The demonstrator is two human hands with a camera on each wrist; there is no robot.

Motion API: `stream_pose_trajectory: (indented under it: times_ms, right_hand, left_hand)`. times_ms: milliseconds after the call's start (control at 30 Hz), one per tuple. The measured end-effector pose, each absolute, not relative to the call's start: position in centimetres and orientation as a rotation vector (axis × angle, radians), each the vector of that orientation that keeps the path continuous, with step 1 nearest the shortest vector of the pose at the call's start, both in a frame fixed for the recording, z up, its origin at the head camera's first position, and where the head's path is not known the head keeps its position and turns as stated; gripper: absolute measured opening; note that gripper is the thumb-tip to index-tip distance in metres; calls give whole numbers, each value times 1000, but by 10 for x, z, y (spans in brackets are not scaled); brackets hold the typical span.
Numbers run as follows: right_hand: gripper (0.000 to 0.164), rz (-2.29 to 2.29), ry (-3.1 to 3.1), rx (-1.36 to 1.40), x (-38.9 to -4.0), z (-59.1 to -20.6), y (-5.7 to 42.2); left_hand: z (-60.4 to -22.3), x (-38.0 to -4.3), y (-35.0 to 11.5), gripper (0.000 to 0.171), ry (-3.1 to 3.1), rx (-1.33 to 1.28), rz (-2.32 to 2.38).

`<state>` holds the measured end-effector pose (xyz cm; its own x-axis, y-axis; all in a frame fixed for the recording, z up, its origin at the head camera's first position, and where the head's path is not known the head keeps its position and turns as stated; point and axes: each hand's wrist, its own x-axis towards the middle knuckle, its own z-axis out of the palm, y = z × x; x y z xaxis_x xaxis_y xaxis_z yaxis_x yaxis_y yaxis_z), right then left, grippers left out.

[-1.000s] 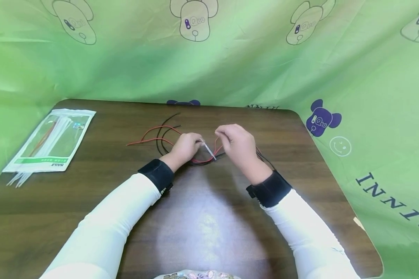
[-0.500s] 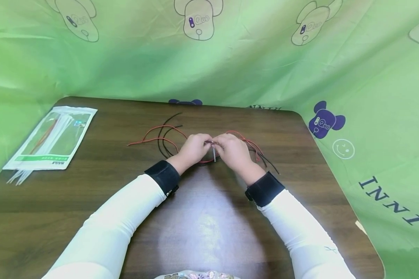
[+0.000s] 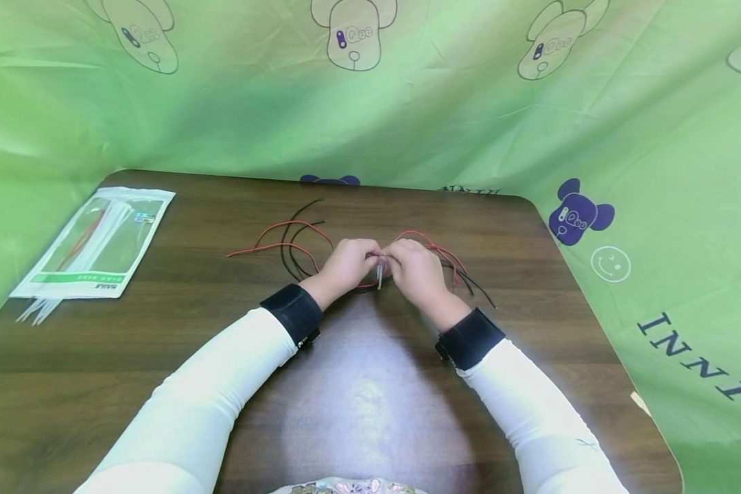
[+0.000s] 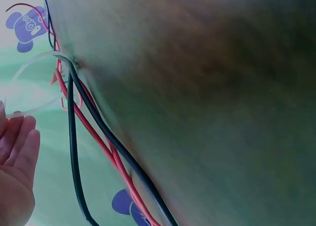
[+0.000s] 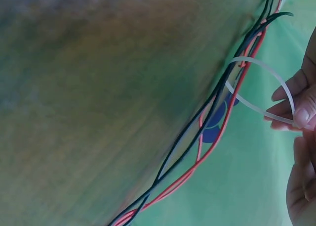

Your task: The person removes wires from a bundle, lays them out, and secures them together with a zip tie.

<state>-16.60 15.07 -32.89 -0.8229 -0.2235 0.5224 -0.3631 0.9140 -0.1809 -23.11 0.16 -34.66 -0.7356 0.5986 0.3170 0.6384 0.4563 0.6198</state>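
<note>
A white cable tie [image 3: 379, 276] loops round a bundle of red wires [image 5: 228, 114] and black wires [image 4: 73, 137]. My left hand [image 3: 349, 263] and right hand [image 3: 415, 267] meet fingertip to fingertip over the middle of the bundle, pinching the tie where its ends come together. In the right wrist view the cable tie [image 5: 267, 68] forms a wide, loose ring, with the wires at its far side from the fingers. The head of the tie is hidden by the fingertips. Loose wire ends fan out on the table to both sides of the hands.
At the left of the brown table [image 3: 370, 384] lies a clear zip bag [image 3: 108, 277] of cable ties, several of them sticking out of its lower end [image 3: 40, 309]. A green printed curtain [image 3: 234, 116] hangs behind and beside the table.
My right hand has come left and met the left hand at the cable tie. The tie, earlier slanting straight out from the left fingers, is now bent into a loop. The bag stays put.
</note>
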Motion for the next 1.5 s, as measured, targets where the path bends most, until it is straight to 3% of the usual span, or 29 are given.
stream_pose_trajectory:
  times_ms: [500,900,1500]
  right_hand:
    - [6,423,-2399,463,-159,-335,155]
    - [17,436,-2303,527,-154,-332,153]
    - [6,479,-2222,578,-147,-324,149]
  left_hand:
    - [-349,-231,8,11,-2594,-1185,-1134]
    - [-349,-231,7,12,-2623,-1176,-1107]
    - [-351,-233,5,10,-2695,-1165,-1089]
